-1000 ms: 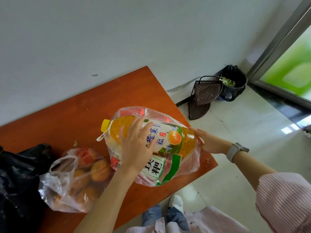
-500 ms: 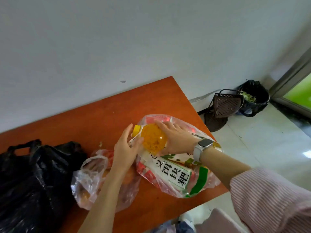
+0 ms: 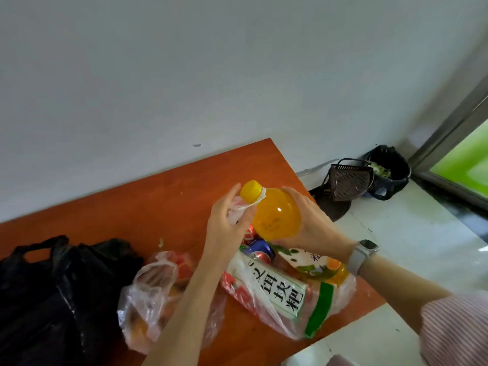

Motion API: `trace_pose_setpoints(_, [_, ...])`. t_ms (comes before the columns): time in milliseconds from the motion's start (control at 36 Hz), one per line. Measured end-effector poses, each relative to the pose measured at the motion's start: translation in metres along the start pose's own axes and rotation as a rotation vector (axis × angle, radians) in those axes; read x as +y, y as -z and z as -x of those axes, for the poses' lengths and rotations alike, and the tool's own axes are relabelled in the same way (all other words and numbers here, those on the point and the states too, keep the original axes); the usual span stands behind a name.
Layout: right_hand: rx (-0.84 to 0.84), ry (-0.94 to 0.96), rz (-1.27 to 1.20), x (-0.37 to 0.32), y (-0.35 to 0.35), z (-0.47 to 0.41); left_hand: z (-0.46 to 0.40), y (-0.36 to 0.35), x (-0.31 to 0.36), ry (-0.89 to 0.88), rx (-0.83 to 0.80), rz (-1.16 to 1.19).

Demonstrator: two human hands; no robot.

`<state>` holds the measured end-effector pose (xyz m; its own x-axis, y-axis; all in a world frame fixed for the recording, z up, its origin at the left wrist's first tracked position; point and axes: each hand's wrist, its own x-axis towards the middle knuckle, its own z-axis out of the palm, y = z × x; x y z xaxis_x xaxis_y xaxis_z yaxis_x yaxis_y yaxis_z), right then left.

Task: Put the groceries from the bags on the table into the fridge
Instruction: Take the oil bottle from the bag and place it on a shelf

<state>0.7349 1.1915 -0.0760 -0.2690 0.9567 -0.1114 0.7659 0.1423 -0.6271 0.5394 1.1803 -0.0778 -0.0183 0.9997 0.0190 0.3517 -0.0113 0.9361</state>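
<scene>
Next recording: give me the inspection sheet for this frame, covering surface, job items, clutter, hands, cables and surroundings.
Surface: orange-brown table, set against a white wall.
Job's things: orange juice bottle half out of the clear grocery bag; second clear bag of fruit; black bag.
Clutter: nothing seen.
Hands: right hand grips the bottle; left hand holds the bag's handle near the cap.
Cables: nothing seen.
Surroundings: dustpan and lined bin on the tiled floor.

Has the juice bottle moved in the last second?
Yes. The juice bottle lay flat inside the clear bag; now its capped end has risen out of the bag, away from the table.
</scene>
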Motion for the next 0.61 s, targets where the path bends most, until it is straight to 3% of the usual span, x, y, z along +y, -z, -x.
trace_pose_setpoints(83, [0.19, -0.085, -0.308, 0.009, 0.013, 0.01, 0.0, -0.018, 0.024, -0.016, -0.042, 0.134])
trace_pose_setpoints(250, [0.504, -0.217, -0.832, 0.028, 0.036, 0.022, 0.011, -0.069, 0.02, 0.142, -0.393, 0.136])
trace_pose_setpoints(333, [0.589, -0.244, -1.023, 0.031, 0.053, 0.028, 0.007, -0.088, 0.023, 0.124, -0.499, 0.124])
trace_pose_setpoints(472, [0.657, -0.25, -1.166, 0.032, 0.086, 0.041, -0.006, -0.102, 0.059, -0.11, -0.482, -0.042])
trace_pose_setpoints(611, [0.69, -0.258, -1.216, 0.033, 0.108, 0.059, -0.005, -0.115, 0.082, -0.205, -0.444, -0.149])
